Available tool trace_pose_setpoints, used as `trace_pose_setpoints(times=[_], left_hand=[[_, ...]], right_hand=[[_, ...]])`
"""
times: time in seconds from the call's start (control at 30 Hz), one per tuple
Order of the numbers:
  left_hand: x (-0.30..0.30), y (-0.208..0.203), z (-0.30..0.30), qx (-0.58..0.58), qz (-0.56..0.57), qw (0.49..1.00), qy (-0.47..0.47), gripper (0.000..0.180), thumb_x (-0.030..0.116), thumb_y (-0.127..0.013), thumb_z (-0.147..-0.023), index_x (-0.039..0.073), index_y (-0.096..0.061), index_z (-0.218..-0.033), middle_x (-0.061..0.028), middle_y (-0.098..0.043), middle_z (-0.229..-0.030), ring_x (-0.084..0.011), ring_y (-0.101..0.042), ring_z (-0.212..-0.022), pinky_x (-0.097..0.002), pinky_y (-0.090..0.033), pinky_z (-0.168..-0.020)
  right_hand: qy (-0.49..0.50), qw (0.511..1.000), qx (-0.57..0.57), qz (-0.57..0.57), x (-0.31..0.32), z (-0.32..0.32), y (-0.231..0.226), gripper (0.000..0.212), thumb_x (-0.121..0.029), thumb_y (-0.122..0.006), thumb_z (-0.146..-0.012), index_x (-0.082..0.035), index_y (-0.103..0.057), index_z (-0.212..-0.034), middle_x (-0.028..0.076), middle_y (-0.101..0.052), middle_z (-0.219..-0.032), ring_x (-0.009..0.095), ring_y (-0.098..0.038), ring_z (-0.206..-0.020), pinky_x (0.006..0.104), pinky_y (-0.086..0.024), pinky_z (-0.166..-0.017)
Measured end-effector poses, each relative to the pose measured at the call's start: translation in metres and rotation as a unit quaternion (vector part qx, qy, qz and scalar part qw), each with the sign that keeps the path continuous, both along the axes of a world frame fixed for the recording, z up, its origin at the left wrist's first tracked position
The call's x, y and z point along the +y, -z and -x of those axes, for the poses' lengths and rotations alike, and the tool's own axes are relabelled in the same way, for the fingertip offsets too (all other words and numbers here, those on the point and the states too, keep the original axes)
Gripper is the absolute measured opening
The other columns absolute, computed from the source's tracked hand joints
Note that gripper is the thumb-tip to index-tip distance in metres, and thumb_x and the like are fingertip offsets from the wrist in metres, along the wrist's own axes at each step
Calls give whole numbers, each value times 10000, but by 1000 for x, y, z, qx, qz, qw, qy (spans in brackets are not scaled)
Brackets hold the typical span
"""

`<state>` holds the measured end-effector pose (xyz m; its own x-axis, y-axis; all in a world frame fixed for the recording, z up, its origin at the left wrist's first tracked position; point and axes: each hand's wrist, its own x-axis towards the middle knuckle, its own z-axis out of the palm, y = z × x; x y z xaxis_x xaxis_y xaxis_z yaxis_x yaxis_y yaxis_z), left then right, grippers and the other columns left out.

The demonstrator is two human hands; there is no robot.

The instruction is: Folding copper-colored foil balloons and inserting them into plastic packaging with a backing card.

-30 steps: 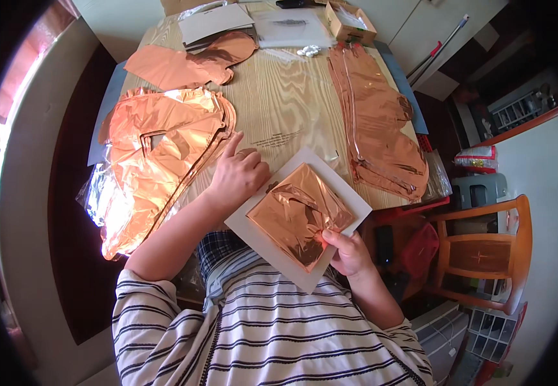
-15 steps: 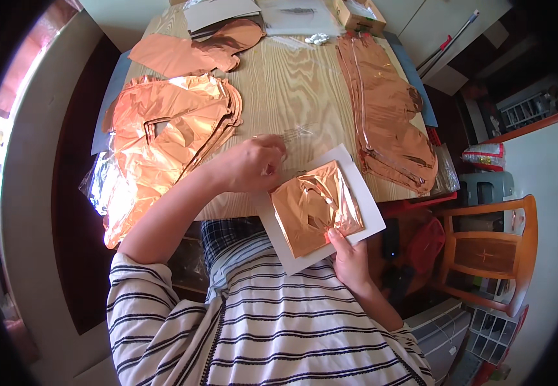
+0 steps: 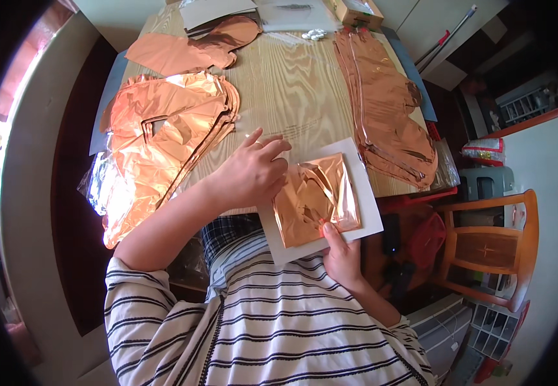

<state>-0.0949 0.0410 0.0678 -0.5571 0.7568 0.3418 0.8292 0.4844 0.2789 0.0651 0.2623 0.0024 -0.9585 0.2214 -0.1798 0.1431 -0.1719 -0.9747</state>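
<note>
Folded copper foil sheet (image 3: 316, 199) pinned on white square card (image 3: 369, 206).
Right hand (image 3: 342, 257) pinches their lower edge; left hand (image 3: 253, 170), fingers curled and empty, could crease the foil.

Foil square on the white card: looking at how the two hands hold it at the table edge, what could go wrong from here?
1. The white card juts past the table edge, held only by the right hand; it could tip.
2. The foil square is already creased; the left hand pressing beside it could wrinkle or tear it.
</note>
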Motion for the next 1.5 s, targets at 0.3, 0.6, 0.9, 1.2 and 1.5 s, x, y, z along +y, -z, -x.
trace_pose_setpoints(times=[0.3,0.6,0.9,1.2,1.5], left_hand=[[-16,1,-40,16,-135,990,-36,230,162,-853,-785,93,-695,-937,-95,-679,-1225,-373,-560,-1328,-595,-301,-1190],[-9,-32,-48,-56,-61,995,-55,201,147,-833,-774,87,-694,-907,-70,-656,-1219,-392,-482,-1388,-588,-278,-1195],[-22,10,-43,-251,-657,648,-291,349,182,-656,-997,25,-577,-1299,-113,-605,-1328,-242,-511,-1325,-495,-383,-1149],[-11,2,-91,-662,-550,484,-155,327,105,-585,-977,-21,-592,-1278,-137,-683,-1166,-219,-676,-1058,-364,-559,-909],[-22,13,-107,-699,-500,502,-97,367,36,-640,-936,8,-585,-1299,-100,-688,-1165,-203,-681,-1054,-371,-544,-962]], right_hand=[[-53,983,-34,175,0,0,-4,193,-160,-632,-1024,-21,-617,-1157,5,-628,-1046,100,-575,-944,273,-455,-853],[-89,984,60,140,-16,10,-3,372,-121,-645,-1019,-30,-539,-1364,50,-640,-1234,135,-613,-1093,299,-473,-994],[-51,970,36,235,-12,4,10,153,-105,-649,-1022,-9,-643,-1141,12,-659,-1076,101,-615,-976,259,-503,-889],[-41,979,34,197,-29,8,-9,187,-115,-629,-1036,-3,-637,-1185,21,-660,-1124,102,-605,-1009,262,-480,-927],[-85,973,-6,214,-23,-2,-9,169,-147,-636,-1037,-9,-668,-1130,4,-657,-1053,95,-588,-975,262,-470,-886]])
